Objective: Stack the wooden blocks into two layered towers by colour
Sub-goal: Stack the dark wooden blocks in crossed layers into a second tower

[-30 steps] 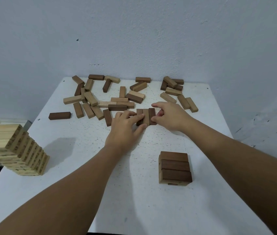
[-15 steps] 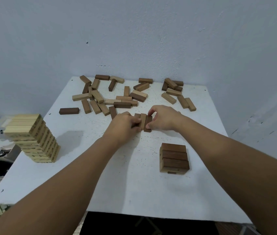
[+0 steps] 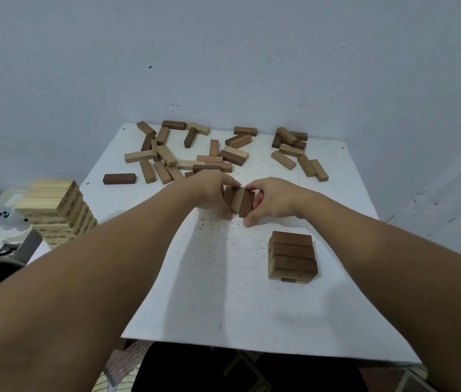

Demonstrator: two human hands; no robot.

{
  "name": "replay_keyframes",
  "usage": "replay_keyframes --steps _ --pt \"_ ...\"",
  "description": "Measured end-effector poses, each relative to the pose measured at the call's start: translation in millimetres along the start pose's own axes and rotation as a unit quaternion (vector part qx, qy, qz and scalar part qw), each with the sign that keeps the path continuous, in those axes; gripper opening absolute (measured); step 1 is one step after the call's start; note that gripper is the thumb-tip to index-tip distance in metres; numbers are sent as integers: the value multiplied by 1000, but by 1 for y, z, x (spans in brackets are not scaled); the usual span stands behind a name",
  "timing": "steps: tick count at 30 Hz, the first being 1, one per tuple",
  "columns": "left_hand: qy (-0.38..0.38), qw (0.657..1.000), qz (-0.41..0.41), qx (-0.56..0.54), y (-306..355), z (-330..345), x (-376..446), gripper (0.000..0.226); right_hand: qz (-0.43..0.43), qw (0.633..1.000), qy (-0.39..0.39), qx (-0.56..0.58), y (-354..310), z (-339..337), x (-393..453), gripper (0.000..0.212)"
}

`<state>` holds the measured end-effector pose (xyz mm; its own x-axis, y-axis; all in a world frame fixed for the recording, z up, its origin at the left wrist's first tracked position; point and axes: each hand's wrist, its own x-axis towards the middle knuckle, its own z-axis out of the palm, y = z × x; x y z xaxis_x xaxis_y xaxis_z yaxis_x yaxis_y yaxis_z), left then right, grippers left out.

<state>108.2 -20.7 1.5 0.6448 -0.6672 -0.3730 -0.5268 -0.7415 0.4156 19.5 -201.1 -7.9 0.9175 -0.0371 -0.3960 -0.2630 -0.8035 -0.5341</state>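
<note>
Now both hands clamped on one set of three brown blocks [image 3: 238, 200], held side by side as a row near desk centre. Left hand [image 3: 209, 190] gripping the row from 9 o'clock, fingers curled over its far end and left face. Right hand [image 3: 273, 200] gripping from 3 o'clock, fingers curled against the right face, thumb down at the near end, tip touching or just above the white desk [image 3: 223, 292]. Row tilted, far end higher than near end; cannot tell whether near end touches the desk. Dark tower [image 3: 292, 257] at 4 o'clock from the held row, near it but apart; top layer of three dark blocks lying crosswise, lighter block ends visible at left side, one dark block end showing at the bottom front. Light tower [image 3: 57, 212] well apart at 9 o'clock, at the desk's left edge, many layers high, leaning in the wide-angle view. Loose blocks [image 3: 218, 154] scattered across the far half of the desk at 12 o'clock, pale and brown mixed, several overlapping. Single dark block [image 3: 119, 178] lying alone at 10 o'clock, apart from the scatter. Cluster of loose blocks [image 3: 294, 149] at 1 o'clock near the far right corner. Bluish wall [image 3: 223, 52] behind the desk. Small white figure with dark eyes [image 3: 4, 216] beyond the left edge of the desk, beside the light tower.
</note>
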Motion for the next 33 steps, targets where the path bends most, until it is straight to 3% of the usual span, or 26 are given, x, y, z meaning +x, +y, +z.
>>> replay_keyframes --steps 7,12,20,33 --pt "31 999 29 -29 -9 9 -2 81 -28 993 41 -110 -5 -2 -3 78" --pt "68 995 46 -64 1 16 -12 86 -40 989 89 -115 4 -6 -24 79" --pt "95 987 83 -95 44 13 -44 77 -79 988 121 -49 19 -17 -80 73" --pt "58 991 103 -60 96 29 -85 80 -71 989 127 28 42 -3 -152 70"
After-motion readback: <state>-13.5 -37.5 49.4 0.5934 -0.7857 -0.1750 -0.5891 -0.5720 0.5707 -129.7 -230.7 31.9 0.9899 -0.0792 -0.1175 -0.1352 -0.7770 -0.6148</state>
